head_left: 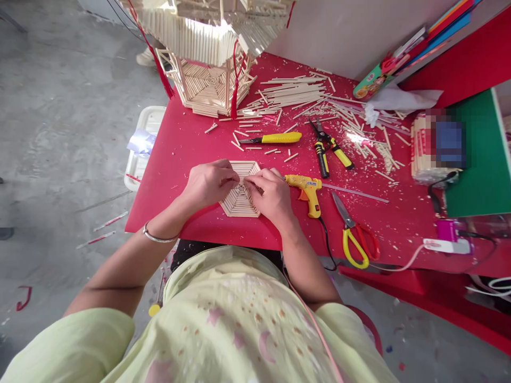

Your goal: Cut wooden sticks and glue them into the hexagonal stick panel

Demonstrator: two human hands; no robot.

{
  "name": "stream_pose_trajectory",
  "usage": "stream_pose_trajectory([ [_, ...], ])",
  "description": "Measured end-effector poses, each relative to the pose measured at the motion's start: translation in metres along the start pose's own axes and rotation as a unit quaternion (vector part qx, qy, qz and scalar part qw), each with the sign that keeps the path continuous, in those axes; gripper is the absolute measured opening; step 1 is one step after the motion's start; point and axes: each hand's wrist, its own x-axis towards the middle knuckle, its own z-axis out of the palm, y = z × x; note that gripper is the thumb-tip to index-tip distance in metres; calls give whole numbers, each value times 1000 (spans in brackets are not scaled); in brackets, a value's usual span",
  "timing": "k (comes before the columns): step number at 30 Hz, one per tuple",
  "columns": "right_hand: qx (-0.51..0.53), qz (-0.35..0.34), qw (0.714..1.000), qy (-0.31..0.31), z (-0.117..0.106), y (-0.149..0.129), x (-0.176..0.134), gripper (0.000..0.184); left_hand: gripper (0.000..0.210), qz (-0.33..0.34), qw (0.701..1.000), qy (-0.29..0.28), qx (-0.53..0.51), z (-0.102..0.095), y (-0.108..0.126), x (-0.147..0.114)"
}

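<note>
A flat hexagonal panel of thin wooden sticks (241, 207), laid in nested rings, rests on the red table in front of me. Over its upper left part is my left hand (209, 183), fingertips pinched near the panel's centre. My right hand (272, 192) comes in from the other side, its thumb and fingers also pinched close to the centre. Whatever small piece lies between the fingertips is too small to make out. Just right of my right hand lies a yellow glue gun (306, 189) with a clear glue stick in its back.
A stick-built pagoda model (211, 80) with red tassels stands at the back left. Beyond my hands lie a yellow utility knife (281, 138), pruning cutters (329, 146) and loose sticks (295, 93). Scissors (355, 239) and a power strip (447, 245) lie to the right.
</note>
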Motion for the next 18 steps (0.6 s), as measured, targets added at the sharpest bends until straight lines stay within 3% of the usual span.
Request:
stream_pose_trajectory([
  [18,-33,-11,999,-19,-4,-2,-2,26,33,21,992,-30,117,3,19,1],
])
